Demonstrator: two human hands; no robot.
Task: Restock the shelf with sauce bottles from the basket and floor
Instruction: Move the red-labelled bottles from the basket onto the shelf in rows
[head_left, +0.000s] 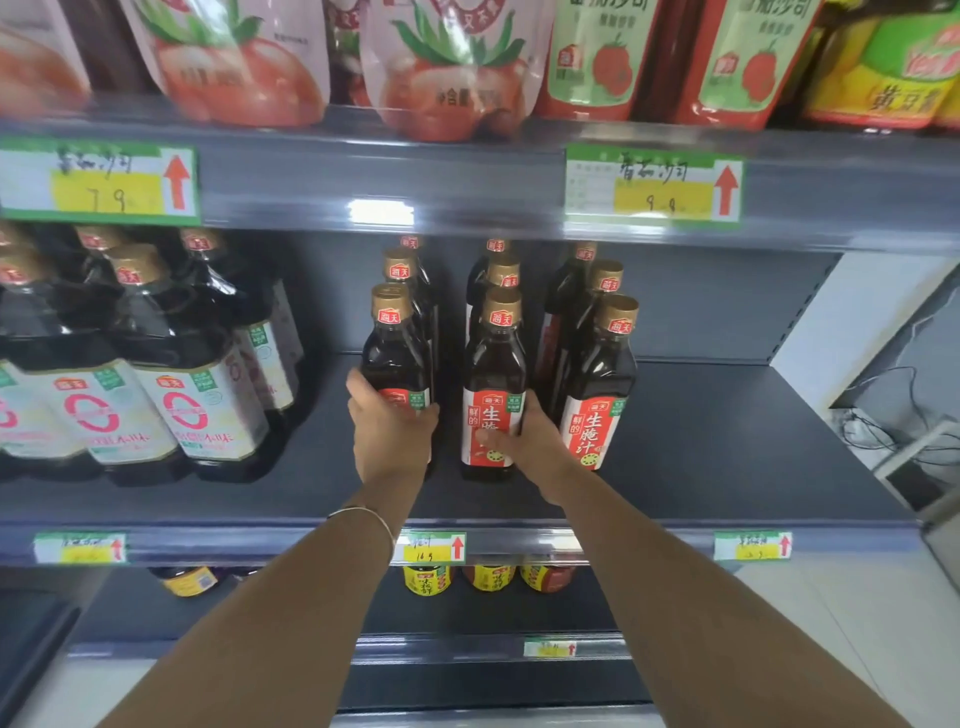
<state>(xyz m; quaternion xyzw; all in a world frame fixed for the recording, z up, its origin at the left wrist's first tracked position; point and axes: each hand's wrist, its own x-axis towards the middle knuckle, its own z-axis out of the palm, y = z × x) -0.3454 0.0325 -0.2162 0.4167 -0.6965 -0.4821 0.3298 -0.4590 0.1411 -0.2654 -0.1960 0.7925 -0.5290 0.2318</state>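
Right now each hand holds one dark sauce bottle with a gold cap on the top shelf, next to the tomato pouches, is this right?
Not the top shelf. The head view shows the left hand and right hand each holding a dark sauce bottle on the middle shelf, below the tomato pouches.

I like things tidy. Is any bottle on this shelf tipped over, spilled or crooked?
Nothing stands out. The dark sauce bottles stand upright in three rows on the middle shelf, with no spill showing. The left hand grips the front bottle of the left row, and the right hand grips the front bottle of the middle row. Bare shelf remains at right.
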